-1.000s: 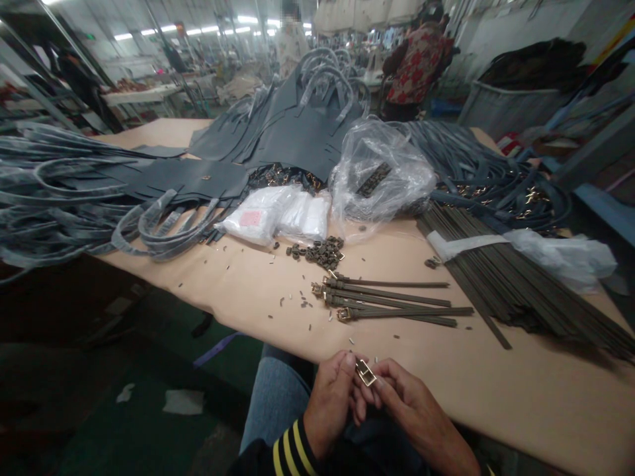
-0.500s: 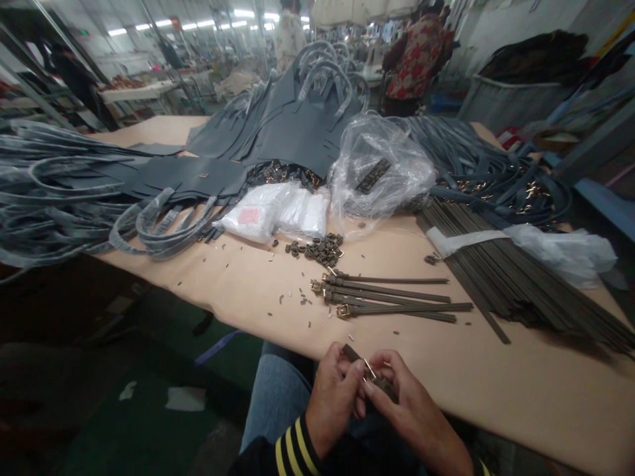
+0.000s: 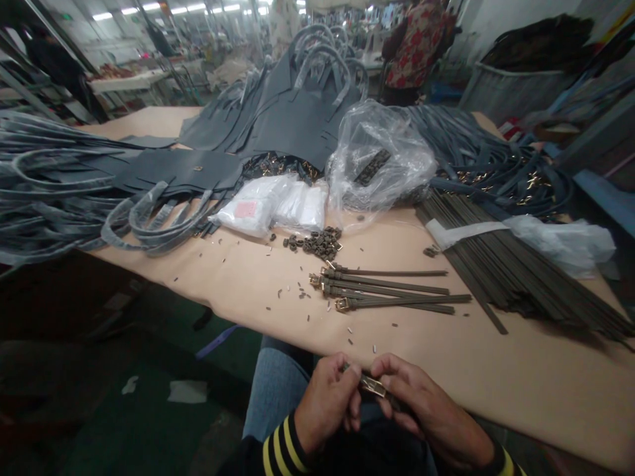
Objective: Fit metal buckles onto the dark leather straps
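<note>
My left hand (image 3: 325, 403) and my right hand (image 3: 421, 403) meet over my lap at the table's near edge. Both pinch a small gold buckle (image 3: 372, 385) threaded on a dark olive strap end. Fingers of both hands are closed round it. A few finished olive straps with gold buckles (image 3: 387, 294) lie side by side on the tan table (image 3: 520, 383) just beyond my hands. Behind them sits a small heap of dark strap loops (image 3: 322, 242), with tiny bits scattered around.
A long bundle of olive strips (image 3: 516, 271) lies at the right. White packets (image 3: 278, 208) and a clear plastic bag (image 3: 381, 165) sit mid-table. Grey leather panels and handles (image 3: 124, 192) cover the left and back. A person in a red patterned top (image 3: 419, 46) stands far behind.
My hands have sunk slightly toward my lap and turned the buckle from upright to lying flatter between the fingers. The view shifted a little downward.
</note>
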The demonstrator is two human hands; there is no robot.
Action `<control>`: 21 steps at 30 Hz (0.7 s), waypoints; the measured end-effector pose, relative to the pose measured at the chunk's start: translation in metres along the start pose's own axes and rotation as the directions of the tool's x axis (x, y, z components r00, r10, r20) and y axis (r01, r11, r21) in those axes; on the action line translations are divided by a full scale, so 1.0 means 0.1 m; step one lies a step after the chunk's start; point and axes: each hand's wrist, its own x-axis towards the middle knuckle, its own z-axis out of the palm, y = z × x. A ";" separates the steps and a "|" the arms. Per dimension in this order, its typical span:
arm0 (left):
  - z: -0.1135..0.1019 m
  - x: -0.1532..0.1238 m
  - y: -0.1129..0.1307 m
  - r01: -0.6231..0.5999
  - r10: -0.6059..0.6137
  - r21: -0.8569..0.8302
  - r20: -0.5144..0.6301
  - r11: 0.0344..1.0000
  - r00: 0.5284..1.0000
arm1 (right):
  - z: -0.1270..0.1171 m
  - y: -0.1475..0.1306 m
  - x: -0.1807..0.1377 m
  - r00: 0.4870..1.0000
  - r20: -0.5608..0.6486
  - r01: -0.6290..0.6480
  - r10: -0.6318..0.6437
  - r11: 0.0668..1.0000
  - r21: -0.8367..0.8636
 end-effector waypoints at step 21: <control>0.00 -0.06 -0.05 -0.092 0.097 0.105 -0.046 0.990 0.994 | 0.02 -0.01 -0.01 0.974 0.035 0.223 -0.222 0.939 -0.262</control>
